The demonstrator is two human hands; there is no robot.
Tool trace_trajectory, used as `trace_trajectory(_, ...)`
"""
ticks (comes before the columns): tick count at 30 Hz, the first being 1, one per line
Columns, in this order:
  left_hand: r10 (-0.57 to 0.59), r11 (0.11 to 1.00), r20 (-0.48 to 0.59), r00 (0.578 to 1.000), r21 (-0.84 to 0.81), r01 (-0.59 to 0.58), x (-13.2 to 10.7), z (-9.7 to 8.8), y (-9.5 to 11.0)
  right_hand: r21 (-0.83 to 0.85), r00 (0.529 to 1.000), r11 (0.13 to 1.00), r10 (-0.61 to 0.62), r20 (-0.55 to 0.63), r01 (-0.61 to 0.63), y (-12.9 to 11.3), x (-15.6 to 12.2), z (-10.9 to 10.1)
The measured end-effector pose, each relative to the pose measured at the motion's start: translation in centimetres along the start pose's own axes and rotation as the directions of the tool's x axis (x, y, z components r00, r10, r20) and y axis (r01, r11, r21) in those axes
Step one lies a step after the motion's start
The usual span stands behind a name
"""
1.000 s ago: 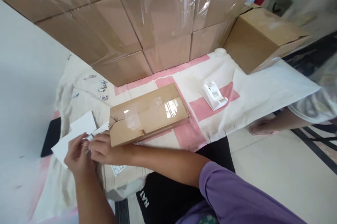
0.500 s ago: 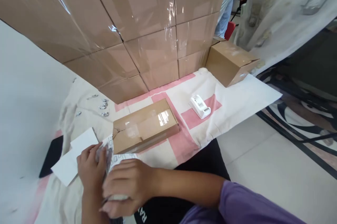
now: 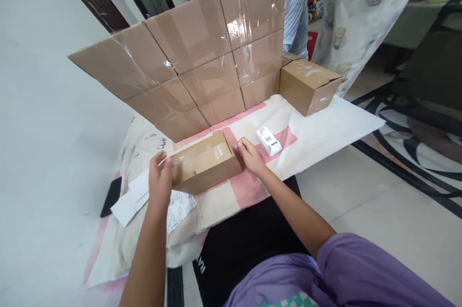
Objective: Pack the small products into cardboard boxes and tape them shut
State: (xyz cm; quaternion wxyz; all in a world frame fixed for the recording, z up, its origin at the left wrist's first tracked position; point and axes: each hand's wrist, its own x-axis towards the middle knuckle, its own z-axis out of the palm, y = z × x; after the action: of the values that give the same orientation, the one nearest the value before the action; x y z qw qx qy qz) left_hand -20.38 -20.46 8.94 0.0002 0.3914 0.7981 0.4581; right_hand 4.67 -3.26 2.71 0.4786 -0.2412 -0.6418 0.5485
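Observation:
A taped cardboard box (image 3: pixel 202 160) lies lengthwise in front of me. My left hand (image 3: pixel 160 177) is at its left end, fingers apart and slightly curved; I cannot tell whether they touch the cardboard. At the box's right end, my right hand (image 3: pixel 250 155) has its thumb and forefinger pinched together. A small pale or clear bit shows at those fingertips, too small to name. Just beyond that hand sits a white tape dispenser (image 3: pixel 269 141). Below the left end of the box lies a white sheet with printed outlines (image 3: pixel 179 208).
A tall cardboard panel (image 3: pixel 202 71) stands behind the box. Another cardboard box (image 3: pixel 306 83) is at the back right. White sheets (image 3: pixel 130 203) and a black flat object (image 3: pixel 111 197) lie at left, near small crumpled bits (image 3: pixel 161 143). A person (image 3: pixel 296 18) is behind the panel.
My right hand has uncrossed from over my left and moved to the box's right end. My left hand has moved up beside the box's left end. The view has lifted.

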Motion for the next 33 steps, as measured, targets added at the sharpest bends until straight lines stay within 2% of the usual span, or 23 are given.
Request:
trace_trajectory(2, 0.013, 0.990, 0.196, 0.980, 0.137, -0.041, 2.2, 1.4, 1.7, -0.014, 1.000, 1.000, -0.005, 0.019, 0.006, 0.8, 0.0, 0.1)
trace_trajectory(3, 0.035, 0.981, 0.251, 0.967, 0.174, -0.080, 3.4, 2.0, 2.3, -0.021, 1.000, 1.000, -0.006, 0.021, 0.007, 1.1, -0.1, 0.0)
trace_trajectory(7, 0.129, 0.967, 0.333, 0.934, 0.166, -0.193, 7.3, 3.2, 2.6, -0.053, 1.000, 0.999, -0.004, -0.002, 0.004, 1.8, -0.8, -0.9)
trace_trajectory(11, 0.199, 0.956, 0.396, 0.896, 0.124, -0.267, 9.3, 3.8, 2.1, -0.073, 0.998, 0.997, -0.020, 0.063, 0.024, 1.9, -0.8, -1.2)
trace_trajectory(22, 0.300, 0.937, 0.486, 0.821, 0.011, -0.349, 11.0, 4.0, 1.5, -0.196, 0.971, 0.977, -0.038, 0.238, 0.086, 0.9, -1.2, -0.6)
trace_trajectory(28, 0.322, 0.929, 0.508, 0.799, -0.010, -0.369, 11.4, 4.0, 1.3, -0.251, 0.958, 0.956, -0.079, 0.275, 0.151, 1.0, -1.4, -0.3)
trace_trajectory(33, 0.347, 0.920, 0.512, 0.786, -0.023, -0.391, 11.5, 4.1, 1.0, -0.291, 0.965, 0.949, -0.042, 0.260, 0.119, 1.5, -1.5, -0.3)
